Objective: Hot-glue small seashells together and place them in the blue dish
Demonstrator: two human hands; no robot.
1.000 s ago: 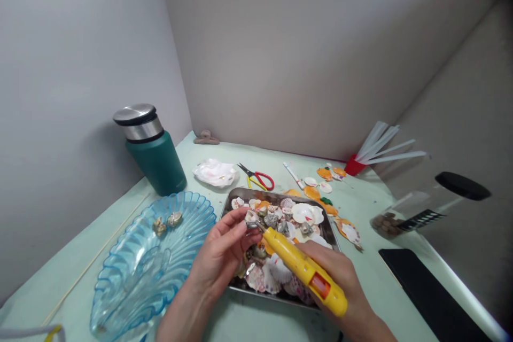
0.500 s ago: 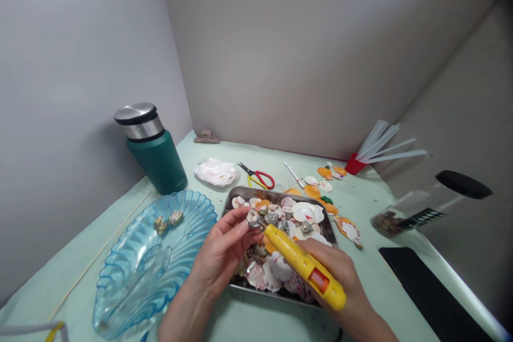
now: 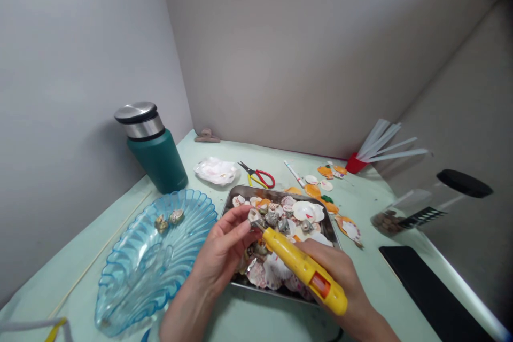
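Note:
My left hand (image 3: 224, 246) pinches a small whitish-grey seashell (image 3: 254, 216) between thumb and fingers above a metal tray (image 3: 272, 291). Wrapped round a yellow glue gun (image 3: 300, 264), my right hand (image 3: 340, 272) points its metal nozzle at the shell, and the tip is very close to it or touching. Beneath both hands, the tray holds many scallop shells (image 3: 276, 270), in white, pink and orange, and grey spiral shells (image 3: 272, 218). Two small shells (image 3: 168, 219) lie in a blue transparent shell-shaped dish (image 3: 132, 267) to the left.
Behind the dish stands a green bottle (image 3: 158, 155). Scissor-like pliers (image 3: 262, 177), a white pen (image 3: 294, 172) and orange shell pieces (image 3: 312, 191) lie behind the tray. At right are a red cup of glue sticks (image 3: 355, 163), a black-lidded jar (image 3: 390, 224) and a black phone-like slab (image 3: 425, 288).
The glue gun has shifted slightly left and down, its nozzle still at the shell. My left hand keeps its pinch almost unmoved.

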